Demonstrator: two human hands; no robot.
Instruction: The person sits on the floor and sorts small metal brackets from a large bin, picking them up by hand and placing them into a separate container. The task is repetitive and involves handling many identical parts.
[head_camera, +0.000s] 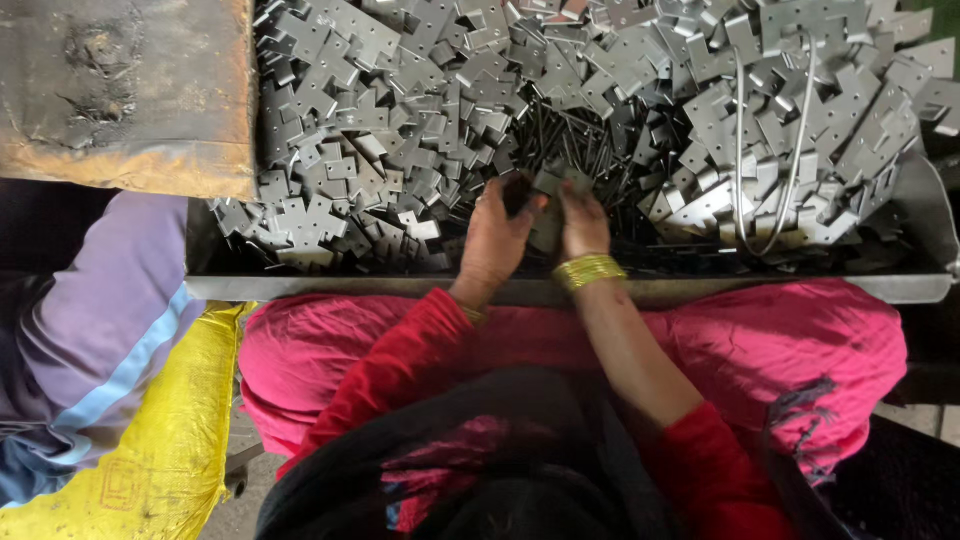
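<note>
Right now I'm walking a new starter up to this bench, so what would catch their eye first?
First, the huge heap of grey metal hinge plates filling the metal tray across the top. At its near edge the left hand and right hand, gold bangles at the wrist, meet around a small metal piece. Below, bright pink cloth covers the lap; a yellow sack lies at left.

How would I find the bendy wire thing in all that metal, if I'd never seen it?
Look in the long metal tray heaped with flat grey hinge plates. Go to its right side, well to the right of the right hand with the gold bangles. There a thin wire loop lies on top of the heap: it is long, curved and skinny, while everything around it is flat and square-edged.
</note>
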